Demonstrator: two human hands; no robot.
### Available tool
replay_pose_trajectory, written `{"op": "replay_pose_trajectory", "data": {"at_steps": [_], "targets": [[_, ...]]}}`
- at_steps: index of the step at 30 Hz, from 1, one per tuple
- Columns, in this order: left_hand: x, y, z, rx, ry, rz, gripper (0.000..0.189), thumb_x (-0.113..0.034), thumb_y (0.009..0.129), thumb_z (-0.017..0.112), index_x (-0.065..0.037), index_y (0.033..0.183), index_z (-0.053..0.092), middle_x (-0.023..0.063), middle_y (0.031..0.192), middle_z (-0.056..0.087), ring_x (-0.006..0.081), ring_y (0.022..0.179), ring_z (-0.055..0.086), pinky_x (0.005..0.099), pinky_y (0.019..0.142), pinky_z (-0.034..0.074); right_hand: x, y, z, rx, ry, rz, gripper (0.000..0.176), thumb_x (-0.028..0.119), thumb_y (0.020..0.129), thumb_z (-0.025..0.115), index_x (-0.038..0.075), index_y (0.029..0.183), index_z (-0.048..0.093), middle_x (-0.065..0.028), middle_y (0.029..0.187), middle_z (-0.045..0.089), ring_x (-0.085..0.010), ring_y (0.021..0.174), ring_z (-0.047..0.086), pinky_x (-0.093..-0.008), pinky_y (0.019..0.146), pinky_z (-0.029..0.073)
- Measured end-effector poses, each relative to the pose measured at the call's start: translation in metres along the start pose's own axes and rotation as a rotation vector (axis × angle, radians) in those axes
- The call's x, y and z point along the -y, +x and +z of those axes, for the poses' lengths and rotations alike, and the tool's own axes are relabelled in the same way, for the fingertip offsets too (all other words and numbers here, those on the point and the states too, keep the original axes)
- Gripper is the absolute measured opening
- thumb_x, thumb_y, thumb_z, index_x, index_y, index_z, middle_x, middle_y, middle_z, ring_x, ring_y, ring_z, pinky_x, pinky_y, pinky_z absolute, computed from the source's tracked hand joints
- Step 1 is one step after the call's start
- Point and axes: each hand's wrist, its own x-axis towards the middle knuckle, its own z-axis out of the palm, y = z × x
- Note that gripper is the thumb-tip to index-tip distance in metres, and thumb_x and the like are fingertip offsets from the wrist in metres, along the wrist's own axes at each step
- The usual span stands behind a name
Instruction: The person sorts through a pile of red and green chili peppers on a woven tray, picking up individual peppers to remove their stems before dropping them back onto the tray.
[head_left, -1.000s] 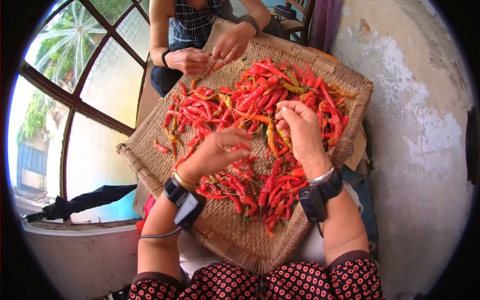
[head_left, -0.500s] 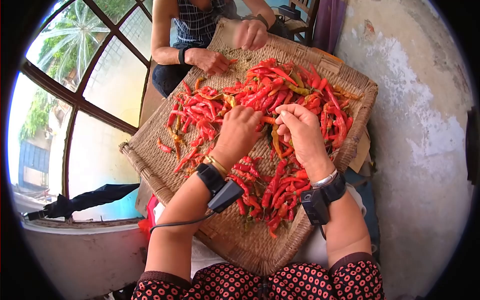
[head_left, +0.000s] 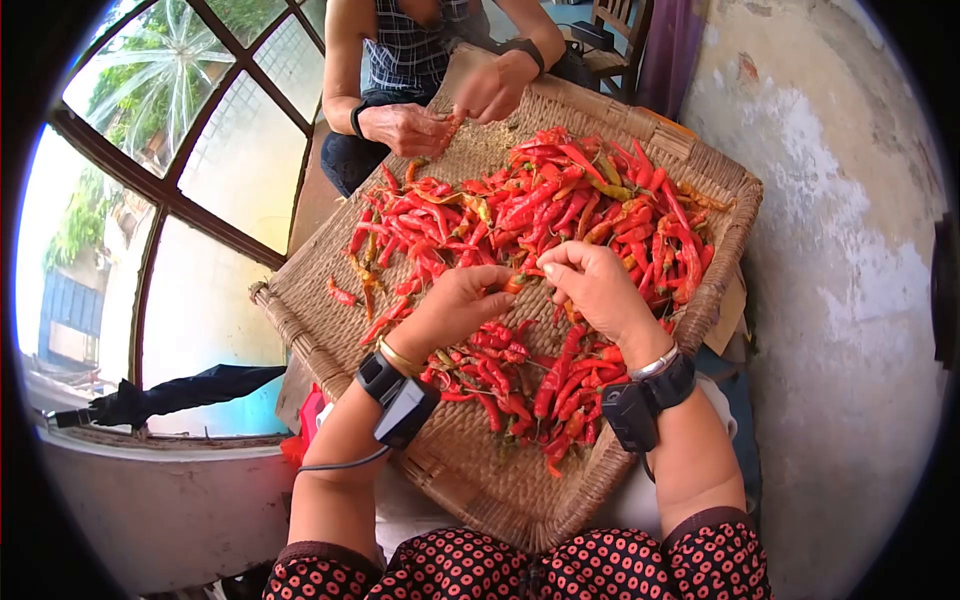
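Mid-frame, my left hand (head_left: 455, 308) is pinching a pepper (head_left: 515, 284) beside my right hand (head_left: 600, 295), whose grip I cannot tell.

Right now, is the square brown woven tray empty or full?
Partly full: the brown woven tray holds many long red chili peppers, but bare weave shows along its near side.
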Motion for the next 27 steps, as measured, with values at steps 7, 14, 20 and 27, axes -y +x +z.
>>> {"op": "replay_pose_trajectory", "data": {"at_steps": [7,14,20,27], "targets": [[-0.008,-0.015,-0.021,-0.103,-0.274,0.032,0.009,-0.009,0.083,0.06,-0.002,0.089,0.059,-0.004,0.073,0.057,0.0053,0.068,0.054,0.0205,0.063,0.045,-0.002,-0.001,0.005,0.06,-0.204,-0.016,0.017,0.013,0.081,0.057,-0.002,0.089,0.061,-0.0022,0.066,0.058,-0.0082,0.057,0.053,-0.0253,0.054,0.043],[0.01,-0.01,-0.036,-0.142,-0.448,-0.05,0.011,-0.015,0.086,0.057,-0.004,0.088,0.057,-0.0006,0.072,0.058,0.0052,0.061,0.052,0.0194,0.057,0.043,-0.004,-0.004,0.007,0.099,-0.238,0.022,0.017,0.011,0.082,0.057,-0.002,0.09,0.061,-0.002,0.067,0.058,-0.0078,0.058,0.054,-0.0241,0.054,0.043],[0.022,0.005,-0.037,-0.268,-0.461,-0.097,0.023,-0.026,0.089,0.053,-0.004,0.09,0.055,0.0033,0.074,0.057,0.0095,0.071,0.056,0.0257,0.059,0.046,-0.004,-0.004,0.007,0.081,-0.22,0.054,0.015,0.01,0.082,0.057,0.0,0.092,0.061,-0.0007,0.067,0.058,-0.0063,0.058,0.053,-0.0214,0.053,0.043],[0.024,-0.007,0.011,0.081,0.8,0.053,0.033,-0.036,0.073,0.064,-0.004,0.082,0.06,0.0143,0.08,0.058,0.0318,0.069,0.059,0.0396,0.061,0.048,-0.012,-0.002,0.009,0.097,-0.228,0.037,0.014,0.009,0.082,0.057,0.0,0.092,0.061,-0.0008,0.066,0.058,-0.0057,0.058,0.053,-0.0212,0.053,0.043]]}}
